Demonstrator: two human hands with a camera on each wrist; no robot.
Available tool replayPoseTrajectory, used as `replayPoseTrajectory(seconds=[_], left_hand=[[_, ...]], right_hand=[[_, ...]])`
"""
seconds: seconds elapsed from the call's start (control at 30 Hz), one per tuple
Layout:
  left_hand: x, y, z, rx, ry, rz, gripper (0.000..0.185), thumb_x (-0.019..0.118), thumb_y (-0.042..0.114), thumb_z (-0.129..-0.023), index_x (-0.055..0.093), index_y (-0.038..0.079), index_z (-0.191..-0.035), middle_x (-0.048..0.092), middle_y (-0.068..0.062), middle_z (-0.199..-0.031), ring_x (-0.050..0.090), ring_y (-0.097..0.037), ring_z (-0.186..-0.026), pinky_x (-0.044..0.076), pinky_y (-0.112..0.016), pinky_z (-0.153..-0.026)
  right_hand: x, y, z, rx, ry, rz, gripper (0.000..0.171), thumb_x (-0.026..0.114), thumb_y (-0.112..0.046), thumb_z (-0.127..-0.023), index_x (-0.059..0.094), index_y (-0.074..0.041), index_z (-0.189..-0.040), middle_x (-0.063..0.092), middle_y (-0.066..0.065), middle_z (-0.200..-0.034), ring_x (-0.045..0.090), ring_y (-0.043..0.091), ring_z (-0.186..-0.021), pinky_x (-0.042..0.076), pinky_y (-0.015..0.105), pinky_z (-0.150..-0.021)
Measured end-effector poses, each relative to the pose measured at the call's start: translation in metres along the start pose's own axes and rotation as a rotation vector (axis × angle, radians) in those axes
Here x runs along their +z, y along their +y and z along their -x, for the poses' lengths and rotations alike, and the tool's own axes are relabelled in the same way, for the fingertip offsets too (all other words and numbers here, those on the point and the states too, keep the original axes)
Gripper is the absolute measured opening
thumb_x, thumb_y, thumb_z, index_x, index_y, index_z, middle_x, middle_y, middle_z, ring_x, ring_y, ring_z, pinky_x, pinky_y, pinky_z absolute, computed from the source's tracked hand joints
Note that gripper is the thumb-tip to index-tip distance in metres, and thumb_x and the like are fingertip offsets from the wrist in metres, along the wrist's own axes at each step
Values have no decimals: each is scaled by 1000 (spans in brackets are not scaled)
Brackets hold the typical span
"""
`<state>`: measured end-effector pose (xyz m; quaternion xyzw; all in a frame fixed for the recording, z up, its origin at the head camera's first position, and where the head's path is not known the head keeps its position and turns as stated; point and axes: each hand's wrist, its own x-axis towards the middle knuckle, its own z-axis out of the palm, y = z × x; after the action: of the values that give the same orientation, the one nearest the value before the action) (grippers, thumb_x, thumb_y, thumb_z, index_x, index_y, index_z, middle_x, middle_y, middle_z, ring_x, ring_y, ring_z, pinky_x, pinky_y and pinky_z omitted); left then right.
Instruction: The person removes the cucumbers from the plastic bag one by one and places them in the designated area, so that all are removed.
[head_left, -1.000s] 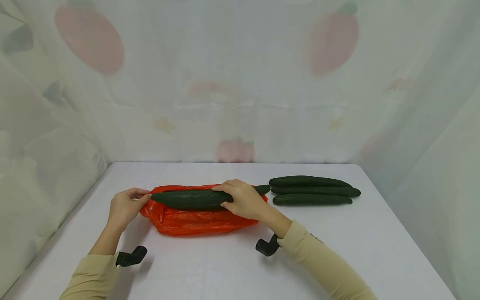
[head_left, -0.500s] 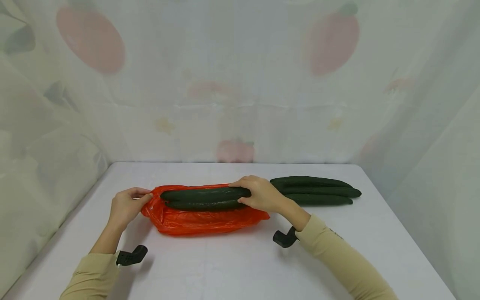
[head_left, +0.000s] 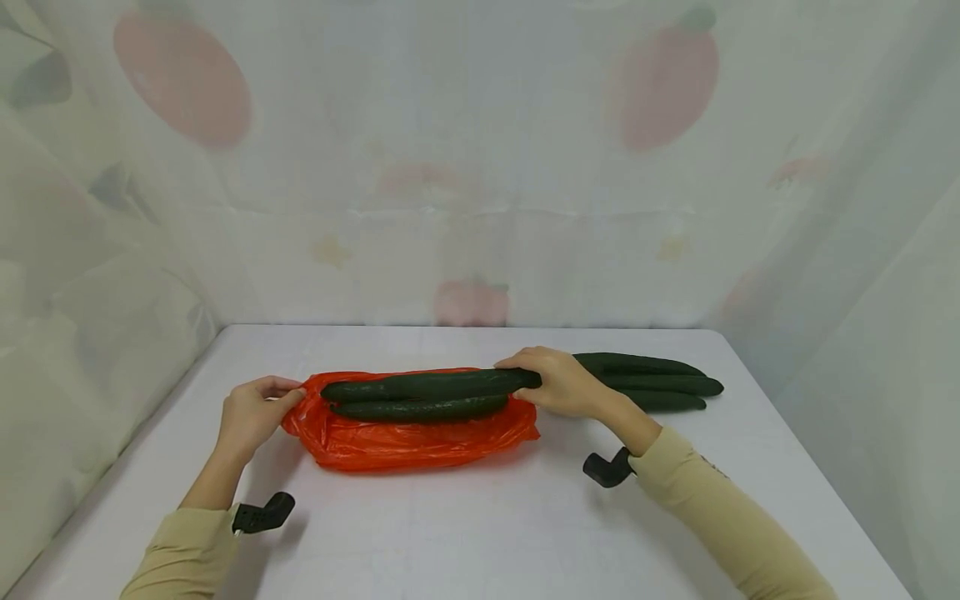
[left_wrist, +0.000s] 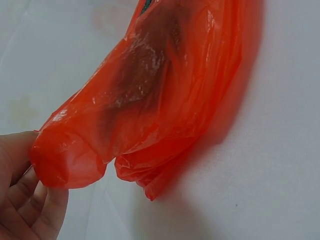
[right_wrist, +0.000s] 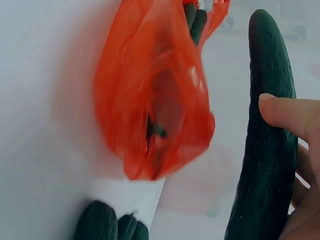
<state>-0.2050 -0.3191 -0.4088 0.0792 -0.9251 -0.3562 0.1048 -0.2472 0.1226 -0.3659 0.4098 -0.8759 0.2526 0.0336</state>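
— Since the table (head_left: 465, 533) carries everything, we begin there: where do our things lie on its white cloth?

— We see the orange plastic bag (head_left: 408, 437) lying flat in the middle, its mouth toward our right. One cucumber inside the bag (head_left: 420, 409) lies along it. Well to the right, a pile of cucumbers (head_left: 660, 385) rests on the cloth, partly hidden behind our right wrist.

— And the cucumber in hand (head_left: 431, 384)?

— Our right hand (head_left: 558, 382) has its fingers curled around the right end of it. It stretches to the left from this grip, over the bag and just above the one inside. In the right wrist view the thumb presses on its dark skin (right_wrist: 267, 150).

— How will it handle, do we think?

— We judge it stiff and rather heavy for its length, with a smooth skin that may slip. Held at one end, the far tip wants to drop, so a grip nearer the middle would be steadier.

— And the bag?

— Very light, soft and thin; it folds easily. Our left hand (head_left: 251, 412) pinches its left end (left_wrist: 65, 160), which holds it in place.
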Motion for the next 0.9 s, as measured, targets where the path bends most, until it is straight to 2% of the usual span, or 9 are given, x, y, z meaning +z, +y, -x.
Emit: replayPoseTrajectory(seconds=[0.2, 0.7, 0.9], left_hand=[[0, 0, 0, -3, 1, 2, 34, 59, 31, -88, 66, 2, -103, 67, -16, -93, 57, -15, -71, 46, -25, -52], [0, 1, 1, 6, 13, -3, 33, 60, 32, -88, 67, 3, -102, 68, -15, -92, 56, -12, -70, 45, -25, -52], [-1, 2, 0, -2, 8, -3, 35, 59, 33, -88, 67, 3, -102, 68, -15, -93, 56, -13, -71, 45, -25, -52]], right_hand=[[-11, 14, 13, 9, 24, -7, 44, 69, -13, -81, 58, -18, -124, 60, -6, -117, 54, 14, -109, 45, 36, -92], [-33, 46, 55, 32, 93, 8, 46, 72, -10, -78, 59, -18, -122, 60, -7, -117, 55, 12, -106, 47, 33, -87], [-37, 56, 75, 80, 100, -1, 47, 72, -10, -78, 58, -19, -122, 59, -5, -118, 55, 14, -108, 47, 35, -88]])
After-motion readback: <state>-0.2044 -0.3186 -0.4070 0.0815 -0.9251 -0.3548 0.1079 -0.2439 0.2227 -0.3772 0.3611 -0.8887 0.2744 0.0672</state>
